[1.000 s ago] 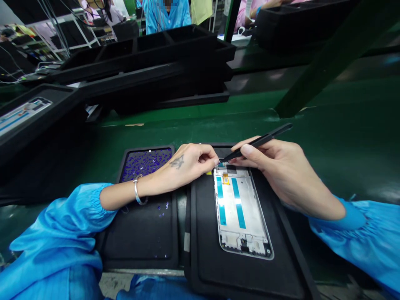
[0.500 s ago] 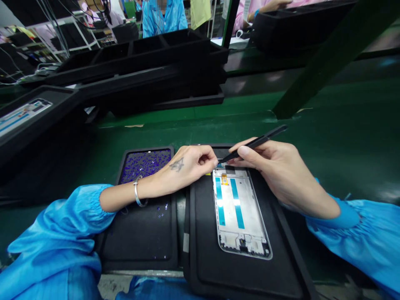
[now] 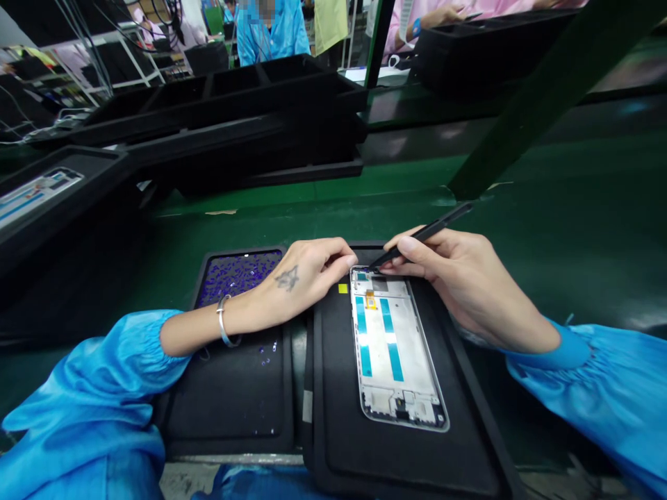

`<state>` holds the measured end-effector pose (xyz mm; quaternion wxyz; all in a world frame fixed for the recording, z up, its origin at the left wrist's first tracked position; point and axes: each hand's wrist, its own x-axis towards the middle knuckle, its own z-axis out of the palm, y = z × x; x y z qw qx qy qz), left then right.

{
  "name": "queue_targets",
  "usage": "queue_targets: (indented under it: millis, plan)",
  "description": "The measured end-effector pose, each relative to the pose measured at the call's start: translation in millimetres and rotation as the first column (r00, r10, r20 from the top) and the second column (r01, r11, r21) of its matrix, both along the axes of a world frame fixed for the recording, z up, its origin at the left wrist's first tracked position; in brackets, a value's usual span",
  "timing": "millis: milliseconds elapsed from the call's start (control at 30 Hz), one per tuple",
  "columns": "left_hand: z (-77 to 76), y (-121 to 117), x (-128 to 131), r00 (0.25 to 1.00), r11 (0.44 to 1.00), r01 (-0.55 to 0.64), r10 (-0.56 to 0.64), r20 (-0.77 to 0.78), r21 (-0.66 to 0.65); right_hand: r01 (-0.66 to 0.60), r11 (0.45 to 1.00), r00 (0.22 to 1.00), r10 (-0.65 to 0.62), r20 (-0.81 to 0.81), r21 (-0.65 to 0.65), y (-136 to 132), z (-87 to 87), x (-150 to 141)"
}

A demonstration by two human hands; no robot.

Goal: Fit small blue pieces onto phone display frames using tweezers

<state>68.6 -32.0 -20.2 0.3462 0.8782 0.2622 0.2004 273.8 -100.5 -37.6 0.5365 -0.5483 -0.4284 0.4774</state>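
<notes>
a worker's right hand (image 3: 458,285) pinches black tweezers (image 3: 430,232) between thumb and fingers, tips at the top edge of a phone frame (image 3: 393,347) lying on a black mat (image 3: 333,389) on the green counter (image 3: 313,201); the left hand (image 3: 307,274) rests palm-down beside it, fingers curled, its grip impossible to tell.

A silver-rimmed metal phone frame (image 3: 376,347) has a smooth, satin white inner plate with glossy teal strips. Beneath the frame, a black rectangular tray (image 3: 396,451) looks matt and smooth, probably plastic or rubber. Above the frame, slim black tweezers (image 3: 427,232) look matt. Left of the frame, a polished metal bangle (image 3: 223,321) shines beside a glossy blue cloth sleeve (image 3: 88,396).
</notes>
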Motion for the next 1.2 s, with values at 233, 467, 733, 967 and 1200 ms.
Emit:
queue_targets:
  millis: [233,467,733,967,1200]
  plan:
    - [16.6,-52,-7,0.759,0.765,0.618,-0.522,-0.388,0.180,0.039,0.999,0.999,-0.039,0.014,0.006,10,-0.5,11]
    - [2.7,-71,-9,0.738,0.699,0.661,-0.542,-0.402,0.273,0.027,0.994,0.973,-0.050,0.227,0.104,11,-1.7,10]
    - [21.4,-56,-13,0.741,0.725,0.661,-0.588,-0.326,0.193,-0.176,0.958,0.848,0.030,0.528,0.228,6,-5.5,11]
    - [20.0,-54,-16,0.788,0.778,0.606,-0.559,-0.258,0.166,-0.226,0.941,0.783,0.022,0.621,0.251,6,-11.6,12]
    - [18.6,-56,-15,0.800,0.784,0.593,-0.547,-0.248,0.183,-0.270,0.922,0.723,0.004,0.691,0.277,6,-10.5,13]
